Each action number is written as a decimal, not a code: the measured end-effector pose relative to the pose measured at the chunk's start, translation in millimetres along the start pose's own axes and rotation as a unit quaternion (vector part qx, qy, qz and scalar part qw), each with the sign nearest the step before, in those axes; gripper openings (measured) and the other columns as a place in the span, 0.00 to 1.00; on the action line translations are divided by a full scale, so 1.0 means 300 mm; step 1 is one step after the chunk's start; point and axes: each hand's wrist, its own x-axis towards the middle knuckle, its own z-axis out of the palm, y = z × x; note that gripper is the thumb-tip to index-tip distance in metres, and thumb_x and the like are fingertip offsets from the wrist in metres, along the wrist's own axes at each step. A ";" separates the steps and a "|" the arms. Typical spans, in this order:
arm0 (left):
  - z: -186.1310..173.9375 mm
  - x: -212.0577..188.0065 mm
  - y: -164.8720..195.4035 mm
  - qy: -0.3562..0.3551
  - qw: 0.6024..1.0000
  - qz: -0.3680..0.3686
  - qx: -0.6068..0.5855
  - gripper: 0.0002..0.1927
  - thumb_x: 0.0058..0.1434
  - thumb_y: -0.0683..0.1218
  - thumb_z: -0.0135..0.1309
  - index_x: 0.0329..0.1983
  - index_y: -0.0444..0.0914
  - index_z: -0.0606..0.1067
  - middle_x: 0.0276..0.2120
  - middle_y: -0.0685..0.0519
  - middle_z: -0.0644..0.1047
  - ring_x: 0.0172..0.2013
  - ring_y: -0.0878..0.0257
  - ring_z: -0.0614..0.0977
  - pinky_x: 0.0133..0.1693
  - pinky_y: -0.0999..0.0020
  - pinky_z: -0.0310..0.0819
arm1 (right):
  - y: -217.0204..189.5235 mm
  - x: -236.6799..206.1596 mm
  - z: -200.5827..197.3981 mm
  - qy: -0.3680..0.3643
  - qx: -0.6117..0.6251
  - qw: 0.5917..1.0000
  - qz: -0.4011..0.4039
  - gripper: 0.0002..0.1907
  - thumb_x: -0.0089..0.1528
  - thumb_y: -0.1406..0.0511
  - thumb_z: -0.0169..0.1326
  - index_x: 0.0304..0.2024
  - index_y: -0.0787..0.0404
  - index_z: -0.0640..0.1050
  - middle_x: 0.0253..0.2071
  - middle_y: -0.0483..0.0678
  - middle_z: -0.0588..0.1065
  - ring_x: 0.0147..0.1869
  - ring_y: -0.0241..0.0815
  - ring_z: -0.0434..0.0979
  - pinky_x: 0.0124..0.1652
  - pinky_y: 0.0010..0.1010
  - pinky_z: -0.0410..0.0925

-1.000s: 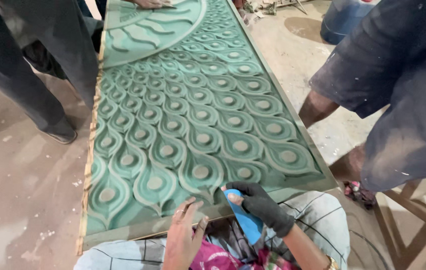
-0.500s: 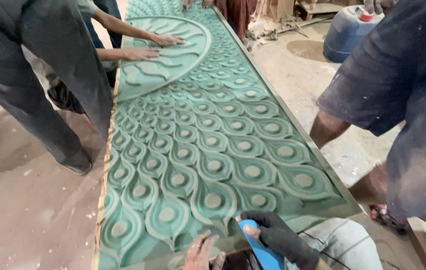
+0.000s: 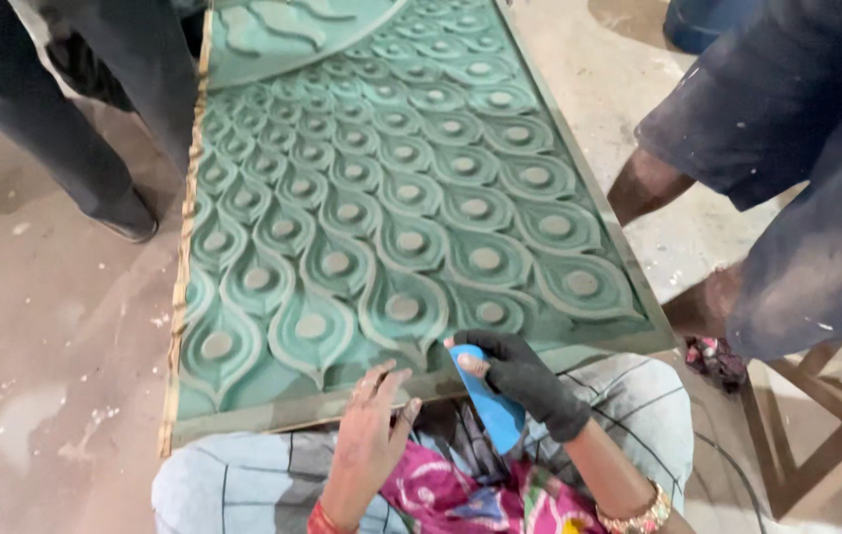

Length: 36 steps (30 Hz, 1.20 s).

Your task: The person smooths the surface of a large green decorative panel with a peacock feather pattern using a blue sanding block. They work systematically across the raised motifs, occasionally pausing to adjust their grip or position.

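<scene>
A long green carved panel (image 3: 391,198) with a raised feather-scale pattern lies lengthwise in front of me. My left hand (image 3: 370,440) is bare and rests with spread fingers on the panel's near edge. My right hand (image 3: 522,381), in a black glove, grips a blue flat pad (image 3: 488,403) and presses its upper end against the carving at the near edge, right of my left hand. A checked cloth (image 3: 243,485) and a pink patterned cloth (image 3: 441,489) lie under my forearms.
A person in dark trousers (image 3: 75,119) stands at the panel's left side, a shoe (image 3: 129,222) on the dusty concrete floor. Another person in dark blue clothes (image 3: 797,148) bends in at the right. A wooden stool frame (image 3: 827,415) stands at lower right, and part of a blue barrel (image 3: 698,20) shows at top right.
The view has dropped and drawn closer to the panel's near end. Both my hands show more fully. The other person's hands on the round carving have left the view.
</scene>
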 end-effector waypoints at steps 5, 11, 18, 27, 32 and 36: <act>-0.033 0.008 0.057 -0.007 1.000 -0.005 0.010 0.21 0.61 0.47 0.58 0.56 0.35 0.73 0.58 0.39 0.73 0.56 0.40 0.75 0.55 0.52 0.69 | -0.056 -0.028 0.005 -0.004 -0.009 1.000 0.002 0.27 0.60 0.53 0.59 0.56 0.63 0.80 0.45 0.42 0.79 0.48 0.31 0.74 0.49 0.28 0.69; -0.009 0.007 0.037 -0.017 1.000 -0.011 0.011 0.20 0.61 0.47 0.58 0.55 0.35 0.73 0.58 0.39 0.73 0.55 0.42 0.75 0.54 0.53 0.70 | -0.071 -0.030 -0.002 -0.008 -0.020 1.000 -0.004 0.27 0.60 0.52 0.59 0.55 0.62 0.81 0.43 0.43 0.79 0.47 0.31 0.74 0.48 0.28 0.69; -0.007 0.009 0.034 -0.004 1.000 0.006 0.015 0.20 0.62 0.48 0.58 0.55 0.35 0.73 0.57 0.39 0.74 0.56 0.42 0.75 0.55 0.53 0.70 | -0.049 -0.023 0.000 -0.012 0.020 1.000 0.020 0.26 0.60 0.54 0.60 0.55 0.63 0.81 0.41 0.41 0.78 0.45 0.31 0.73 0.46 0.28 0.69; -0.029 0.019 0.060 -0.026 0.999 -0.005 0.023 0.21 0.60 0.47 0.59 0.55 0.36 0.73 0.57 0.39 0.73 0.54 0.41 0.75 0.53 0.51 0.70 | -0.038 -0.013 0.002 -0.012 -0.004 1.000 -0.015 0.24 0.63 0.55 0.60 0.56 0.63 0.80 0.45 0.42 0.79 0.49 0.30 0.74 0.50 0.27 0.69; -0.058 0.022 0.080 -0.033 0.999 0.020 0.013 0.21 0.60 0.47 0.59 0.56 0.36 0.73 0.57 0.39 0.73 0.54 0.40 0.75 0.54 0.51 0.69 | -0.080 -0.005 -0.071 0.042 -0.068 0.997 -0.014 0.23 0.63 0.55 0.58 0.56 0.60 0.82 0.43 0.43 0.81 0.46 0.32 0.76 0.47 0.29 0.71; -0.081 0.091 0.045 -0.079 0.996 0.040 0.019 0.22 0.58 0.46 0.60 0.55 0.35 0.73 0.56 0.39 0.74 0.53 0.40 0.75 0.52 0.52 0.70 | -0.136 0.075 -0.243 0.148 0.020 0.986 -0.080 0.21 0.63 0.58 0.59 0.55 0.60 0.80 0.46 0.38 0.80 0.48 0.29 0.76 0.49 0.25 0.70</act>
